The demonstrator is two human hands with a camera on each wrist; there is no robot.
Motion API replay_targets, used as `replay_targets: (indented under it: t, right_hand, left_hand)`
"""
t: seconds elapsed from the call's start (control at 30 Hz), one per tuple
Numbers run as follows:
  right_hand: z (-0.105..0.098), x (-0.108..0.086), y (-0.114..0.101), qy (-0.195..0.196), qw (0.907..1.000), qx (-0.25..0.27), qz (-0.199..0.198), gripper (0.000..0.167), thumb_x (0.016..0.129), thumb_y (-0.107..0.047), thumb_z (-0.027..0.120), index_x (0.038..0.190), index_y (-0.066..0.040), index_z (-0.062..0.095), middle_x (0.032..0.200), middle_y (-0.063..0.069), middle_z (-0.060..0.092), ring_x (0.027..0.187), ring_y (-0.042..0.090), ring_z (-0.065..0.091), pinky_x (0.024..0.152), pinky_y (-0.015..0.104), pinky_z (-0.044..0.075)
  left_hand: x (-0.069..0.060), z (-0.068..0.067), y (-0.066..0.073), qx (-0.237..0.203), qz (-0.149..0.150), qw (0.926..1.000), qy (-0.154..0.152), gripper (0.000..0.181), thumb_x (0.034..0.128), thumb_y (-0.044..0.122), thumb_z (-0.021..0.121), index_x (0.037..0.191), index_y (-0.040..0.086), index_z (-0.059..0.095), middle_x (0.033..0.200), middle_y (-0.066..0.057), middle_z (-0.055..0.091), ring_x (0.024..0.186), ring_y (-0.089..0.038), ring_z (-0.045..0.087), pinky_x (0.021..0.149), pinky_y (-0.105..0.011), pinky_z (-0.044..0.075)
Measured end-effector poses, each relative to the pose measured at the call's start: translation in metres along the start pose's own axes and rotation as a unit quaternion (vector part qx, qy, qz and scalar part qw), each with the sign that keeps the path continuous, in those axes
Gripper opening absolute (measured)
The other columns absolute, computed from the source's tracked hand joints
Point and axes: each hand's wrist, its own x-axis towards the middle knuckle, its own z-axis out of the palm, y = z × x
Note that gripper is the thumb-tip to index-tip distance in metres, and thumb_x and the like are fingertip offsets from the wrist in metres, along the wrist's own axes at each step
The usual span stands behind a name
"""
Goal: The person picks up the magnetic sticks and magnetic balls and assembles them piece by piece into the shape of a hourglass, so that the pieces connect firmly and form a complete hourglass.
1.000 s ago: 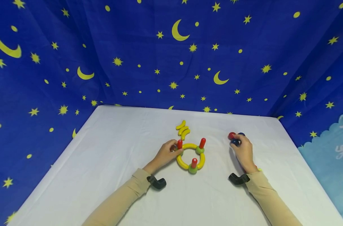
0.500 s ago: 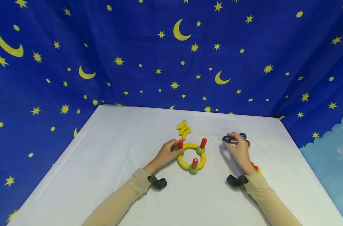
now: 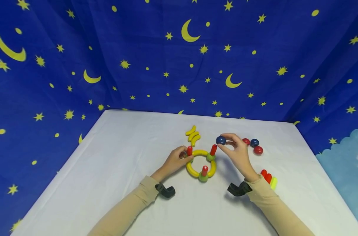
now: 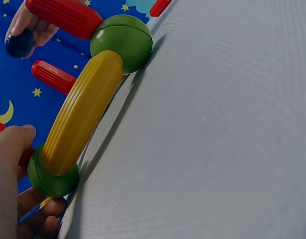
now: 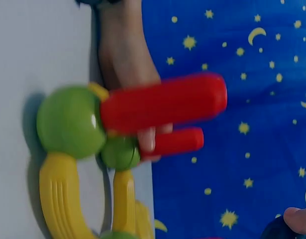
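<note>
In the head view a ring of curved yellow rods (image 3: 201, 152) joined by green balls (image 3: 203, 177) lies on the table, with red rods (image 3: 205, 170) standing up from the balls. My left hand (image 3: 176, 160) grips the ring's left corner; the left wrist view has its thumb by the red rod and its fingers around the green ball (image 4: 53, 177). Between thumb and fingers of my right hand (image 3: 237, 154) is a dark blue ball (image 3: 221, 140), raised just beyond the ring's right rear red rod (image 3: 213, 150). That ball shows partly in the right wrist view.
Behind the ring lie several loose curved yellow rods (image 3: 193, 136). To the right of my right hand are red balls (image 3: 258, 150) and another blue ball (image 3: 254, 142). Nearer, by the right sleeve, lie red rods (image 3: 266, 176) and a yellow-green rod (image 3: 273, 183). A star-patterned cloth (image 3: 155, 52) rises behind the table.
My right hand has picked the blue ball out of the group at right and carried it left to the ring. The left hand keeps its grip on the ring.
</note>
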Motion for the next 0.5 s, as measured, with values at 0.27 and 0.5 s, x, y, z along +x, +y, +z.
replay_targets:
  t: [0.27, 0.5]
  right_hand:
    - [0.009, -0.014, -0.023, -0.061, 0.9974, 0.018, -0.036, 0.033, 0.079, 0.009, 0.069, 0.111, 0.011, 0.059, 0.110, 0.028, 0.061, 0.096, 0.000, 0.056, 0.084, 0.012, 0.047]
    - [0.022, -0.028, -0.013, -0.087, 0.9949, 0.021, -0.047, 0.037, 0.074, 0.012, 0.072, 0.109, 0.008, 0.061, 0.104, 0.022, 0.063, 0.093, 0.001, 0.056, 0.082, 0.014, 0.048]
  left_hand:
    - [0.001, 0.000, 0.001, -0.004, 0.004, 1.0000, 0.006, 0.018, 0.0887, 0.022, 0.066, 0.097, 0.008, 0.060, 0.090, -0.006, 0.060, 0.078, -0.012, 0.048, 0.070, -0.020, 0.039]
    - [0.002, 0.001, 0.002, -0.004, -0.002, 1.0000, 0.002, 0.019, 0.0889, 0.023, 0.066, 0.098, 0.008, 0.060, 0.089, -0.006, 0.059, 0.078, -0.012, 0.047, 0.069, -0.020, 0.038]
